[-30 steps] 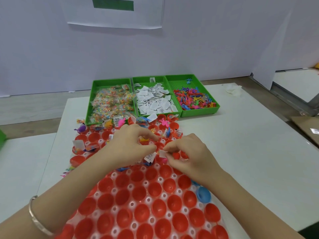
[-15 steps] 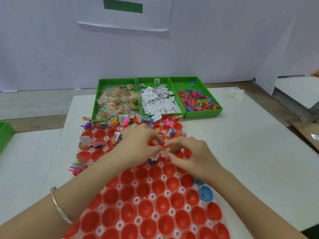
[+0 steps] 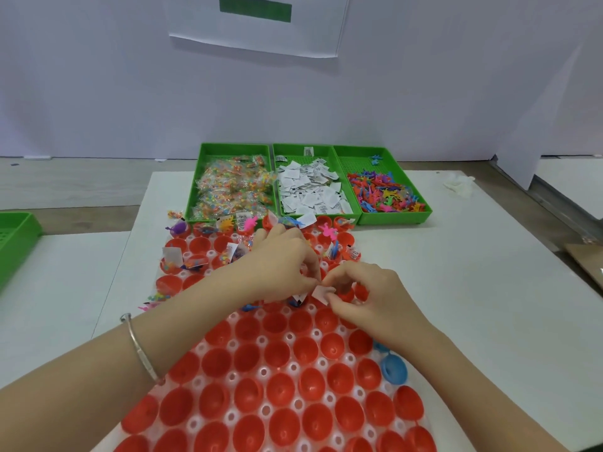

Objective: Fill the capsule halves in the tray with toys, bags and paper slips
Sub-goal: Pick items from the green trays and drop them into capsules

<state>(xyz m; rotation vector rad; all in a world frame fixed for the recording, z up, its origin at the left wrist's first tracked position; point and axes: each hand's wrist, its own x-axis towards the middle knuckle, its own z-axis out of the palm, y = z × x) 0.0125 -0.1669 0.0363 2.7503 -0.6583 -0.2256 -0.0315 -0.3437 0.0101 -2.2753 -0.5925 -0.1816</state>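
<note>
A white tray [image 3: 295,367] of red capsule halves [image 3: 277,353] covers the near table. Its far rows hold toys, bags and slips; the near rows show bare red cups. Over the tray's middle, my left hand [image 3: 280,269] and my right hand [image 3: 368,295] meet, fingers curled. Both pinch a small white paper slip [image 3: 321,293] between their fingertips. More slips stick out under my left hand. Three green bins stand behind: bags [image 3: 233,187], paper slips [image 3: 310,190], coloured toys [image 3: 385,194].
One blue capsule half [image 3: 393,370] lies at the tray's right edge. Loose toys [image 3: 151,301] lie left of the tray. Another green bin [image 3: 16,236] sits at far left, crumpled white material [image 3: 460,185] at far right. A white wall backs the table.
My hands stayed together over the tray's middle, still working a slip. The camera tilted, so the scene sits lower and the bins appear farther back.
</note>
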